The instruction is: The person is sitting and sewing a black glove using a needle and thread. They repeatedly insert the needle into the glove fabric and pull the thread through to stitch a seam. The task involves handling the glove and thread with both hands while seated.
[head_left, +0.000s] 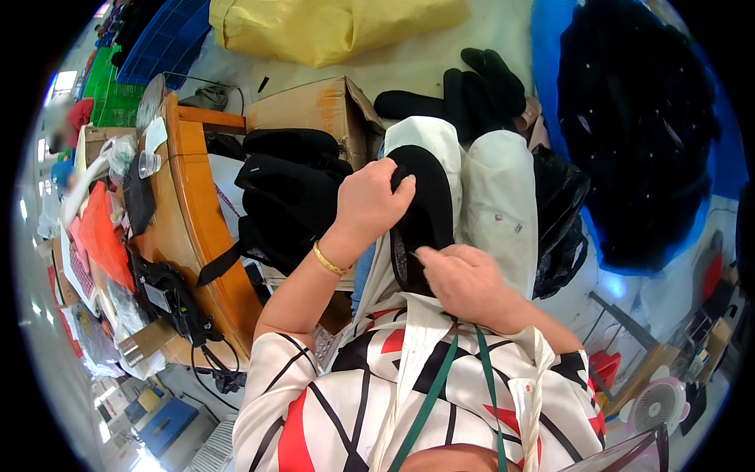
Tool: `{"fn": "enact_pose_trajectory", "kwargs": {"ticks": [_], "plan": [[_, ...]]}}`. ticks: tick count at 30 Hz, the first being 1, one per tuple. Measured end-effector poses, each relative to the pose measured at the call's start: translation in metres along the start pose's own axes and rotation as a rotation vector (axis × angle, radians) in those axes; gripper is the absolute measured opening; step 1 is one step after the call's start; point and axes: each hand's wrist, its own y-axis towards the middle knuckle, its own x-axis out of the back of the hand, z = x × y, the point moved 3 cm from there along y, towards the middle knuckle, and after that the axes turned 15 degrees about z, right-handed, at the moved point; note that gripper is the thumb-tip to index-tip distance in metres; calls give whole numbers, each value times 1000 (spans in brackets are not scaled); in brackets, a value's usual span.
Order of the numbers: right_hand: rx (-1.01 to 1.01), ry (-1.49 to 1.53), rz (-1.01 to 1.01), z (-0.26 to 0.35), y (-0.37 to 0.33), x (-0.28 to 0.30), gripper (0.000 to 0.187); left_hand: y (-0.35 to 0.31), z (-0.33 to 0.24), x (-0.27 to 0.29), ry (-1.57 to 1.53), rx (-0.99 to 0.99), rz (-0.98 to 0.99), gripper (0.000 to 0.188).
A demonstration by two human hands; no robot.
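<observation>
Green lanyard (pixel 440 385) hangs down my chest, closest to the lens, over my patterned blouse (pixel 346 409) of white, black and red.

Black shoe (pixel 425 204) lies on my lap, sole side away from me as far as I can tell, resting lengthwise on my pale trousers (pixel 499 197). Toe end points away from me.

Left hand (pixel 368 200): fingers curled over the far left edge of the shoe, gripping it. Gold bangle (pixel 329 261) on that wrist.

Right hand (pixel 464 279): at the near end of the shoe, thumb and forefinger pinched together at the rim. Whether something small is held between them, I cannot tell.

Left of my knees: a heap of black fabric pieces (pixel 291 189) stacked against a cardboard box (pixel 314 110). Beyond my knees, more black shoes (pixel 464 90) lie on the floor.

Far left: wooden table (pixel 200 228) crowded with plastic bags and an orange packet (pixel 101 236); a black device with cables (pixel 169 303) sits at its near end.

Top: yellow sack (pixel 330 27) on the floor, blue crate (pixel 169 35) beside it.

Right: large blue bag (pixel 727 149) full of dark items, black plastic bag (pixel 560 212) just beside my right leg. Small white fan (pixel 657 405) low at right.
</observation>
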Motion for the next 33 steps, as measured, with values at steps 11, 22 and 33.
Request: {"fn": "enact_pose_trajectory", "kwargs": {"ticks": [11,22,33], "plan": [[-766,1151,59,-49,15,-23,12,-12,19,-5,-557,244,136,17],[-794,963,133,-68,25,-44,13,-14,16,-11,-550,201,55,15],[-673,503,109,-72,30,-62,12,-6,15,-6,-459,263,92,21]]}}
